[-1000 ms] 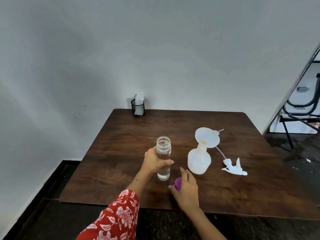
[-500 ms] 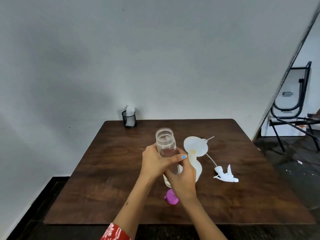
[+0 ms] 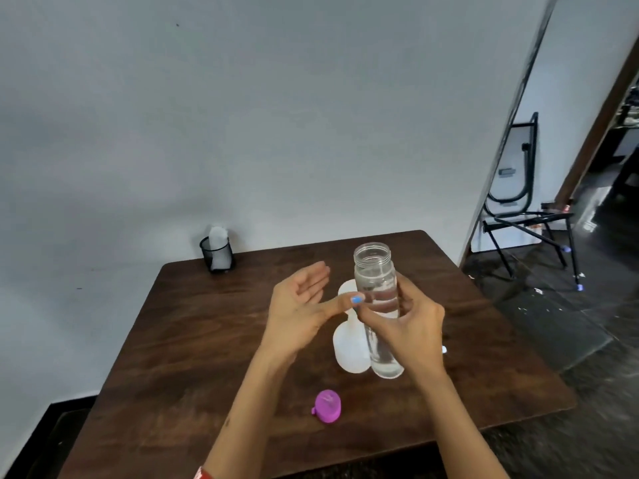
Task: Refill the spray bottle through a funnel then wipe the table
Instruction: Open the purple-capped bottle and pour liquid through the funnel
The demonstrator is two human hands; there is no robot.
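Observation:
My right hand (image 3: 409, 326) grips a clear, uncapped water bottle (image 3: 377, 292), holding it upright above the brown wooden table (image 3: 207, 340). My left hand (image 3: 301, 305) is open beside it, palm up, with only the thumb tip near the bottle. Behind the bottle stands the white spray bottle (image 3: 349, 350) with a white funnel (image 3: 345, 292) in its neck, both partly hidden. The bottle's purple cap (image 3: 328, 406) lies on the table near the front edge. The spray head is hidden behind my right hand.
A black mesh cup (image 3: 217, 255) holding white tissue stands at the table's far left corner against the wall. A black folding chair (image 3: 525, 202) leans by the wall on the right, over dark floor.
The left hand has let go of the water bottle and opened; the right hand has taken it and raised it over the spray bottle. The camera view has shifted left.

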